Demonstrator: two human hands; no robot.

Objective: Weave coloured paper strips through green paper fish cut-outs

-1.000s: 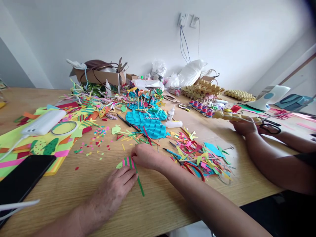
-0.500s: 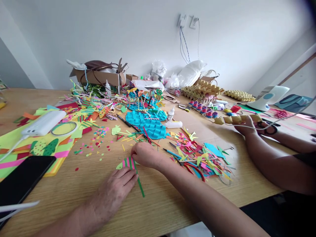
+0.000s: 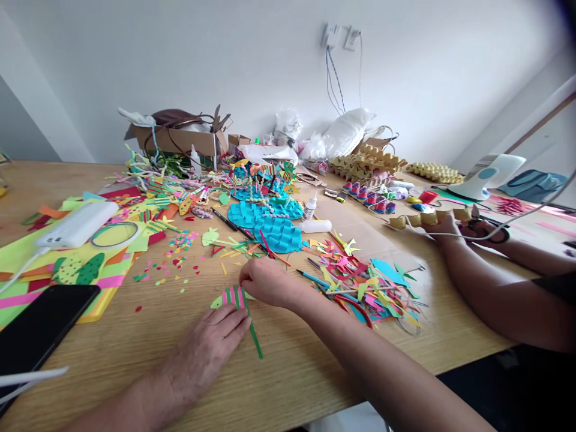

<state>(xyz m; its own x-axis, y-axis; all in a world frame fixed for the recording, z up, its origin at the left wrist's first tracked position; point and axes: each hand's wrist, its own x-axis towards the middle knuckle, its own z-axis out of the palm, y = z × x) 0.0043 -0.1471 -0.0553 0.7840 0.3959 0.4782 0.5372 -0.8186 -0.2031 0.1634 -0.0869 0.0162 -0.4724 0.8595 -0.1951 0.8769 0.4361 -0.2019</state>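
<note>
A pale green paper fish (image 3: 216,302) with pink and dark green stripes lies on the wooden table in front of me. My left hand (image 3: 218,336) rests flat on its lower part, fingers stretched out and covering some of it. At the fish's tail end, my right hand (image 3: 263,281) is closed in a pinch on the upper end of a narrow dark green paper strip (image 3: 255,341). That strip crosses the fish and runs down past my left fingertips onto the table. The pinched end is hidden by my right fingers.
Paper scraps (image 3: 360,273) and red-handled scissors (image 3: 360,312) lie to the right. Blue woven paper pieces (image 3: 279,234), a glue bottle (image 3: 310,207) and pens stand or lie beyond. A black phone (image 3: 45,324) is left. At right, another person's hands hold egg-carton strip (image 3: 427,220) and scissors (image 3: 495,231).
My hands, the fish and the green strip keep nearly the same pose. The whole view shifts very slightly. The other person's hands move a little at the egg-carton strip.
</note>
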